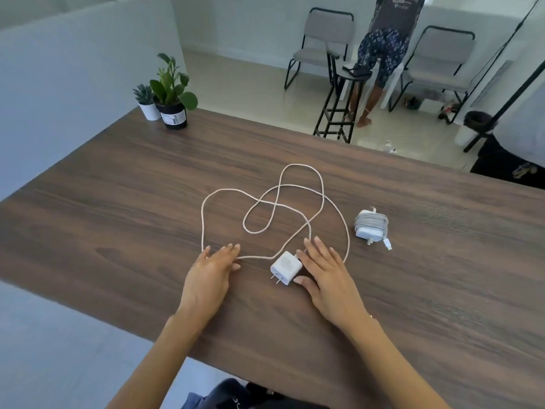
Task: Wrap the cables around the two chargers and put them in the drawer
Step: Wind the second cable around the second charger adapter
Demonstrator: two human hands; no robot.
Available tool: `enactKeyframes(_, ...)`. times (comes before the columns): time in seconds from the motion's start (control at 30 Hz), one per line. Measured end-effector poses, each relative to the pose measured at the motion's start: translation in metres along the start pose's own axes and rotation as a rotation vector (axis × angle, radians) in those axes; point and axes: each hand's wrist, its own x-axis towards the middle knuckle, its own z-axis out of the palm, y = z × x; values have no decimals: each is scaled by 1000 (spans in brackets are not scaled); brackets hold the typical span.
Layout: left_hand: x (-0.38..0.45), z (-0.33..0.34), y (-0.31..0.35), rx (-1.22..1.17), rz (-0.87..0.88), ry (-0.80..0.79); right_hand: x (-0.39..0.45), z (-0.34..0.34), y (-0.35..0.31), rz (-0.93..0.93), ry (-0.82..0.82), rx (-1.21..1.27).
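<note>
A white charger lies flat on the wooden table, prongs toward me. Its long white cable sprawls in loose crossing loops behind it. My right hand rests flat just right of the charger, fingers spread, thumb and fingertip touching its edge. To the charger's left, my left hand lies flat on the table over a stretch of the cable, fingers apart. A second white charger with its cable wound around it sits to the right, apart from both hands. No drawer is visible.
Two potted plants stand at the table's far left corner. Beyond the far edge are a black stool, two grey chairs and a person standing with their back to me. A white wall runs along the left.
</note>
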Motion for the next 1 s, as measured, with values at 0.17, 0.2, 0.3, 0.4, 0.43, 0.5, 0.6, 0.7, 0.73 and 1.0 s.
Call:
enactKeyframes(0.17, -9, 17, 4, -46, 163, -20, 9, 2, -3, -1, 28, 28)
enactKeyframes(0.2, -9, 17, 9, -66, 177, -52, 8, 3, -3, -15, 51, 33)
enactKeyframes(0.3, -8, 21, 21, -40, 261, -131, 2, 7, -4, -47, 116, 71)
enactKeyframes(0.4, -3, 27, 27, -5, 300, -176, -2, 11, -6, -67, 157, 125)
enactKeyframes(0.43, -1, 29, 28, 5, 298, -181, -2, 12, -5, -75, 172, 137)
enactKeyframes(0.5, 2, 30, 28, 13, 290, -188, -4, 10, -5, -79, 212, 166)
enactKeyframes(0.6, 5, 26, 32, -4, 295, -196, -7, 1, -3, -86, 302, 199)
enactKeyframes(0.7, 10, 15, 43, -122, 256, -186, -5, -16, -5, -75, 429, 216)
enactKeyframes(0.73, 13, 10, 46, -185, 223, -180, -2, -22, -7, -71, 480, 224)
enactKeyframes(1.0, 37, -55, 79, -717, -119, -193, 32, -65, -30, -102, 761, 322)
